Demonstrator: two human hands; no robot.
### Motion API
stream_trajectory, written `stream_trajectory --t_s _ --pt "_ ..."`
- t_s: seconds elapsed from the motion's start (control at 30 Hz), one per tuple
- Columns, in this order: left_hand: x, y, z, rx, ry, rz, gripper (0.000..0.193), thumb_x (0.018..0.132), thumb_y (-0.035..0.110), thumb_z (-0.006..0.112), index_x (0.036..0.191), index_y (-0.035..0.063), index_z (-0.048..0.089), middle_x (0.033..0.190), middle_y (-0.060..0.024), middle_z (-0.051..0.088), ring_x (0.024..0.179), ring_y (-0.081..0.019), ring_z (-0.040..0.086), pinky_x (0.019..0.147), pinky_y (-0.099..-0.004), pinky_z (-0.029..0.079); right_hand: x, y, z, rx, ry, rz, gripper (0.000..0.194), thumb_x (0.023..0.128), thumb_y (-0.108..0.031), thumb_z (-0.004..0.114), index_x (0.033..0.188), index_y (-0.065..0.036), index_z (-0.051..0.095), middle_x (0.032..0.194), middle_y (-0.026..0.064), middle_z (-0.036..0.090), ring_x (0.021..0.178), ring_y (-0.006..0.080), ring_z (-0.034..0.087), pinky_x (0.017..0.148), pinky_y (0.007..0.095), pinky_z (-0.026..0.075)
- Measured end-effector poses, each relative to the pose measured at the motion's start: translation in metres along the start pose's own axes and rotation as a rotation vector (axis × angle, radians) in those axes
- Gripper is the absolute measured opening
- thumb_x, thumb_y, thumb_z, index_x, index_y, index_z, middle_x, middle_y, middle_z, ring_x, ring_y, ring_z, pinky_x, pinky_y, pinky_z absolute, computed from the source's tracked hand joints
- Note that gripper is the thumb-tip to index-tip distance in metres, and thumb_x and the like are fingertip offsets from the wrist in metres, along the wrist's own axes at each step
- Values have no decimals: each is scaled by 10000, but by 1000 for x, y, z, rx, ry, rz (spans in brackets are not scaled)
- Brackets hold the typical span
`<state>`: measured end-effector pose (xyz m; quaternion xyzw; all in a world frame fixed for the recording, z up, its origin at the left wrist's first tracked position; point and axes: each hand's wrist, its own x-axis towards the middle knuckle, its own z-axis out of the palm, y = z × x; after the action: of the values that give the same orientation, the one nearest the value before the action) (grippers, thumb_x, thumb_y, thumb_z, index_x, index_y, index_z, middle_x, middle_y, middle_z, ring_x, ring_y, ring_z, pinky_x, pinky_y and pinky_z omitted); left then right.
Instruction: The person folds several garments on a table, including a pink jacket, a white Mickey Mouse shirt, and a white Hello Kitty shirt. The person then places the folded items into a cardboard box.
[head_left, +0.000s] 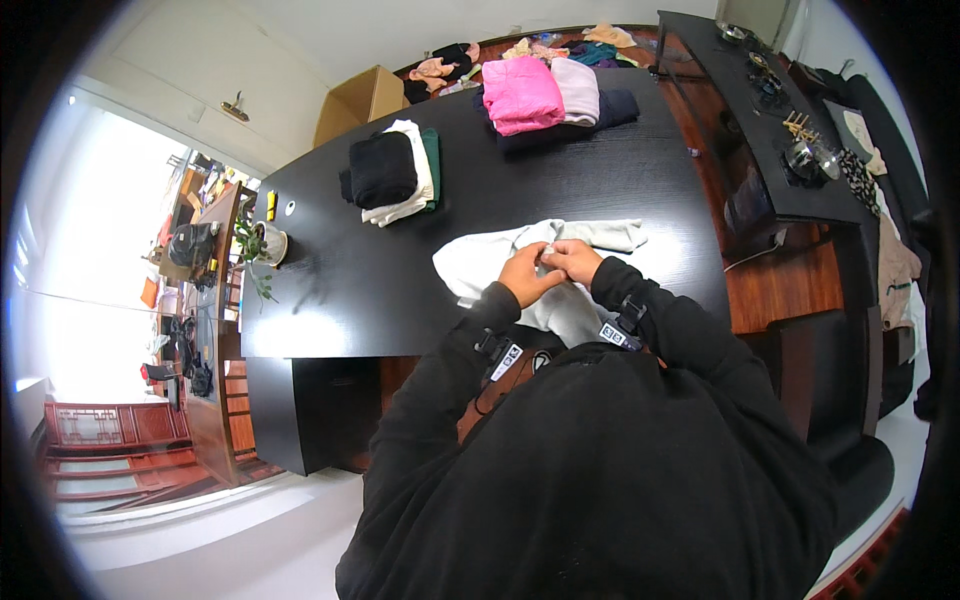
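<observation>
A white garment lies loosely spread on the black table before me, its lower part hanging over the near edge. One long sleeve-like part stretches to the right. My left hand and my right hand meet above the middle of the cloth. Their fingertips come together, pinching a small fold of the garment between them. What exactly lies under the fingers is hidden. Both wrists carry strapped devices with printed codes.
A folded stack with a black garment on white and green ones sits left of centre. Farther back, a pink garment lies beside a pale one on dark cloth. A potted plant stands at left; a cardboard box is behind the table.
</observation>
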<state>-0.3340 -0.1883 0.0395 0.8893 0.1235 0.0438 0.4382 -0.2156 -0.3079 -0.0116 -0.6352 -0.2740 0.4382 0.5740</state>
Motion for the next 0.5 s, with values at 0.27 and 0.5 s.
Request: stream_trajectory --t_s 0.27,0.5 --pt "10 22 -18 4 143 10 369 734 -6 569 1098 26 616 977 -205 679 933 -329 670 837 -355 518 -29 -56 -33 301 -267 25 352 956 -258 558 1229 -39 597 1123 88 658 1057 167 636 838 308 507" --pt "6 57 -75 -2 117 113 396 694 -70 458 1043 0 632 936 -146 681 891 -235 660 845 -321 499 -24 -24 -53 -808 -16 -391 887 715 -332 766 1447 -65 342 1403 291 396 1285 414 401 1079 431 342"
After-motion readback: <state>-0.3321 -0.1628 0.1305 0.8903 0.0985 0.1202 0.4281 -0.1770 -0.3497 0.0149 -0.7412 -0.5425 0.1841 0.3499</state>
